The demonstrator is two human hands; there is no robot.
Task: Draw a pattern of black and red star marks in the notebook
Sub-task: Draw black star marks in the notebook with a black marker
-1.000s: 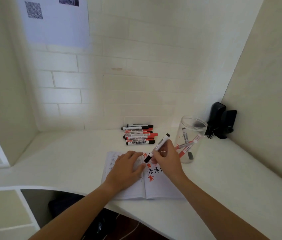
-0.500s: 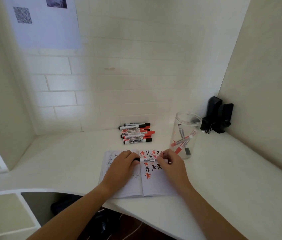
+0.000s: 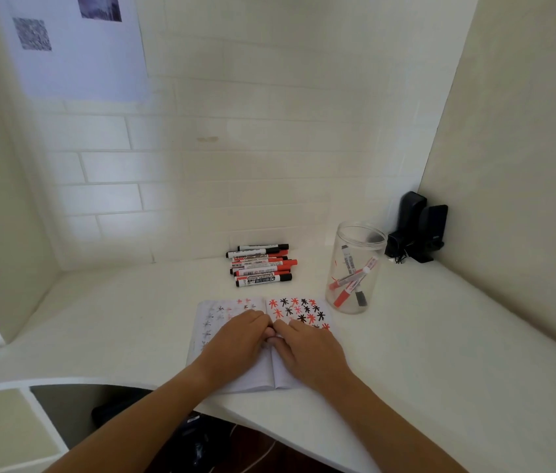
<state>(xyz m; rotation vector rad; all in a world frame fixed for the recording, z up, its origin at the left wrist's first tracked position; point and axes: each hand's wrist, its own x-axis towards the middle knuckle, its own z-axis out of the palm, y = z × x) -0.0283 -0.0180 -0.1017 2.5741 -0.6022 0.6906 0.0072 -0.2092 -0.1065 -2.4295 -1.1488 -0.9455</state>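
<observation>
Head view showed an open notebook (image 3: 235, 377) lying on the white table (image 3: 440, 353), its spine running away from the person, and both hands meeting right over that spine. The left hand (image 3: 235, 343) lay on the left page and the right hand (image 3: 307, 349) on the right page, knuckles up, with the fingers (image 3: 269, 332) of the two curled inward and touching at the fold. Whether they pinched a marker between them I could not tell; none showed, and the palms hid whatever was under them.

Star marks (image 3: 298, 312) in black and red filled the top of the right page, just beyond the right hand's fingers and towards the far wall. I judged the right hand the nearer to the bare paper below those rows, where more marks would go. Fainter marks showed on the left page, seemingly bled through from its other side.

One notebook. A pile of markers (image 3: 261, 266) lay beyond it, long axes running left to right, caps to the right; about seven, red and black mixed, though the stack made the count unsure. One clear jar (image 3: 355, 268) stood to the right of the notebook's top corner, near it but apart, holding what looked like four markers leaning crosswise. Two dark objects (image 3: 420, 227) stood in the far right corner.
</observation>
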